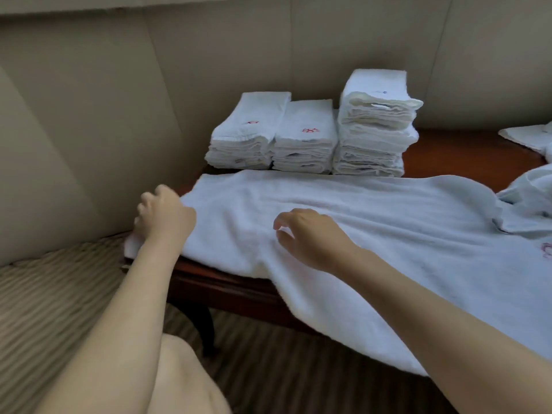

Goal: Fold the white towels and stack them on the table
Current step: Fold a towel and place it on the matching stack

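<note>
Left grip: the left hand (162,215) was at the left end of the spread white towel (373,222), fingers curled round its edge, holding the cloth where it hung past the counter corner.
Right grip: the right hand (310,237) lay over the middle of the same towel, fingers bent and thumb apart from them; whether it pinched the cloth or only rested on it could not be told.
Spread towel: it lay flat across the near part of the dark wooden counter (466,156), its front edge draped over the counter's near side; a red embroidered mark (547,250) showed near its right end.
Folded stacks: three piles of folded white towels stood at the back of the counter, side by side and touching: a low left stack (248,135), a low middle stack (306,138), both with red marks on top, and a taller right stack (375,124) with a small blue mark on top.
Loose towels: a crumpled white towel (528,201) lay on the right end of the spread one; another white cloth (528,137) lay at the far right edge.
Surroundings: beige padded wall panels (209,55) behind, striped carpet (268,369) below.
</note>
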Demonstrator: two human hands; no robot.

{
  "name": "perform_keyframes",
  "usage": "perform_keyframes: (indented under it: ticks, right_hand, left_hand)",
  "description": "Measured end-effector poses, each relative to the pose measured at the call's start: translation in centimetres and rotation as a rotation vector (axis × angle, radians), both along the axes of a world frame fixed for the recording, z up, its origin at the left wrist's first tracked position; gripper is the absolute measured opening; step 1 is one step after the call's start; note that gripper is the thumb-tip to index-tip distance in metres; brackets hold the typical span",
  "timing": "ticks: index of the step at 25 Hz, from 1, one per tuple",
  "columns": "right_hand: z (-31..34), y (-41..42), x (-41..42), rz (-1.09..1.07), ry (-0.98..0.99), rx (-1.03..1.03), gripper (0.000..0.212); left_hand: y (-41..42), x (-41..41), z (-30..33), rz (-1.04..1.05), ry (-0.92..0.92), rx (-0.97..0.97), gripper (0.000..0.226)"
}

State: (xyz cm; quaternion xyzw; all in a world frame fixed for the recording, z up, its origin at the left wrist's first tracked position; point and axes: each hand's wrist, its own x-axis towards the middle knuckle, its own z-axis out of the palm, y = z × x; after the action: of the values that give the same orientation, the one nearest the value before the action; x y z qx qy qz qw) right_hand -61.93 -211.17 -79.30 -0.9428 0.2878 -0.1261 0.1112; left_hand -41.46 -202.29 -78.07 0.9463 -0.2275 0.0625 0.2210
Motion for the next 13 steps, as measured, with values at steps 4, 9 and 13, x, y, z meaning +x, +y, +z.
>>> perform_keyframes:
  ticks: [4, 9, 13]
  right_hand:
    - [-0.6, 1.0, 3.7, 0.063, 0.067, 0.08, 0.037]
    - [-1.8, -0.3, 5.0, 0.023, 0.117, 0.185, 0.044]
    - [-1.8, -1.2, 5.1, 0.02, 0.073, 0.201, 0.04]
  left_hand:
    - [3.9, 3.1, -1.8, -0.022, 0.172, 0.05, 0.032]
    - [5.0, 2.9, -1.0, -0.517, 0.925, -0.634, 0.012]
    - [5.3, 2.9, -1.0, -0.669, 0.981, -0.498, 0.048]
